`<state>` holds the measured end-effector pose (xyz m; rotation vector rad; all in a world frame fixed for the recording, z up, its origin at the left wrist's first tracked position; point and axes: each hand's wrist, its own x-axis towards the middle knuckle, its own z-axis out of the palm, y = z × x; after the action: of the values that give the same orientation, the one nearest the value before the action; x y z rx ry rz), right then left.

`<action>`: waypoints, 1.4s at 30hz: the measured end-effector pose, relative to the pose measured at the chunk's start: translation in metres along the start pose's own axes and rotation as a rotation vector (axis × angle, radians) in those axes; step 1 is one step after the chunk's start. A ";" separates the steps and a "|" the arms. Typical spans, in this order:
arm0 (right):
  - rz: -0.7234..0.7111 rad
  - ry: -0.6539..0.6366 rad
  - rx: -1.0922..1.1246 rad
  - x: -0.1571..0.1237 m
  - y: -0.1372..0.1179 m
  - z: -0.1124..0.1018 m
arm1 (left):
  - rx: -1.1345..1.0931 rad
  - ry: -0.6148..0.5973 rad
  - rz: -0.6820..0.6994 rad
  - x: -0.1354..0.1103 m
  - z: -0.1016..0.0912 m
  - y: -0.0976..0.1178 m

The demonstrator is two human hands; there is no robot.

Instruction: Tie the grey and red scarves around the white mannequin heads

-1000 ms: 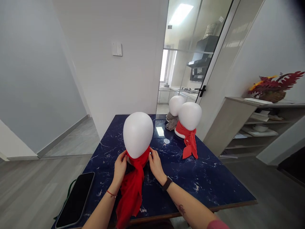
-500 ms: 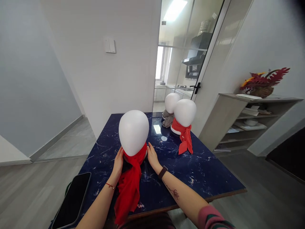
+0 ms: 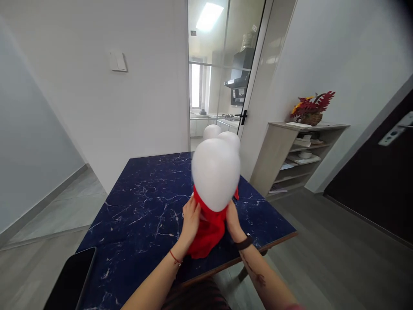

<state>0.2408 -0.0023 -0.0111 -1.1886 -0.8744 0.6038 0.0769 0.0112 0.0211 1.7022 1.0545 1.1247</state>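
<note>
A smooth white mannequin head (image 3: 215, 172) stands between my hands near the table's right side. Around its neck a red scarf (image 3: 206, 239) is tied, its loose end spread toward me. My left hand (image 3: 191, 219) grips the neck area from the left, fingers bent against the scarf. On the other side my right hand (image 3: 232, 219) holds the same neck area, with its fingertips partly hidden behind the head. Close behind are two more white heads, a nearer one (image 3: 232, 138) and a farther one (image 3: 211, 131), both largely covered by the held head.
The dark blue marbled table (image 3: 138, 206) has a wooden edge in front. A black phone (image 3: 71, 280) is at the lower left. Beyond stands a glass door (image 3: 216, 73). To the right is a shelf unit (image 3: 267, 159) with a basket of red leaves (image 3: 311, 114) on top.
Both hands have moved the mannequin head with the red scarf to the right, in front of the other two heads. The scarf's end now lies bunched closer to it. My view has turned right.
</note>
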 end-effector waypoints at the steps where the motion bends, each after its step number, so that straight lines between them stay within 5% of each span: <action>1: -0.013 0.043 -0.037 0.004 0.000 -0.026 | -0.005 -0.045 0.037 0.001 0.020 0.005; 7: -0.095 0.221 -0.212 0.036 0.005 -0.150 | 0.011 -0.308 0.105 0.012 0.137 0.017; 12: -0.069 0.249 -0.221 0.065 0.015 -0.190 | 0.104 -0.361 0.082 0.023 0.194 0.017; 16: -0.051 0.206 -0.200 0.086 0.028 -0.191 | 0.118 -0.308 0.057 0.037 0.207 0.009; 26: 0.004 0.115 -0.147 0.118 0.043 -0.165 | 0.085 -0.204 0.023 0.068 0.197 -0.007; 31: 0.012 0.330 -0.144 0.102 0.026 -0.168 | 0.049 -0.246 0.004 0.056 0.165 -0.020; 34: -0.020 0.575 -0.157 0.063 0.007 -0.162 | 0.069 -0.279 0.075 0.042 0.111 -0.040; 36: -0.076 0.646 -0.173 0.030 -0.008 -0.139 | 0.148 -0.213 0.103 0.035 0.063 -0.056; 38: -0.154 0.435 -0.200 -0.002 -0.021 -0.096 | 0.243 -0.077 0.111 0.032 0.013 -0.070; 40: -0.169 -0.078 -0.228 -0.023 -0.029 -0.038 | 0.322 0.032 0.151 0.033 -0.032 -0.079; 42: -0.142 -0.430 -0.245 -0.032 -0.027 0.026 | 0.387 0.129 0.210 0.034 -0.066 -0.084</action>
<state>0.2002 -0.0215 0.0097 -1.2217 -1.4181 0.6611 0.0060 0.0812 -0.0302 2.1064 1.2583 1.2336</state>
